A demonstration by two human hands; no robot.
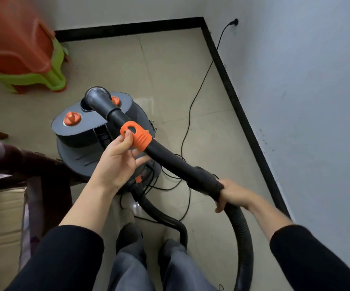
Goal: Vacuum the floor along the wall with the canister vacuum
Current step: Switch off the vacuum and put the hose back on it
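Left hand (pixel 119 160): palm turned up, forearm raised from low left; thumb tip on the orange collar (pixel 137 137), other fingers curled beneath it, pinching it.
Right hand (pixel 236 196): knuckles up, fingers clenched round the ribbed hose (pixel 241 227) at its cuff.
Handle tube (pixel 170 158): black, spanning from the left fingers to the right.
Canister vacuum (pixel 75 127): grey with orange knobs, on the floor just beyond and below the left fingers.
Power cord (pixel 193 97): beyond the right fingers, running to the wall socket.

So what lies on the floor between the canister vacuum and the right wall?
Head view: only the black power cord on the floor tiles, then the black baseboard.
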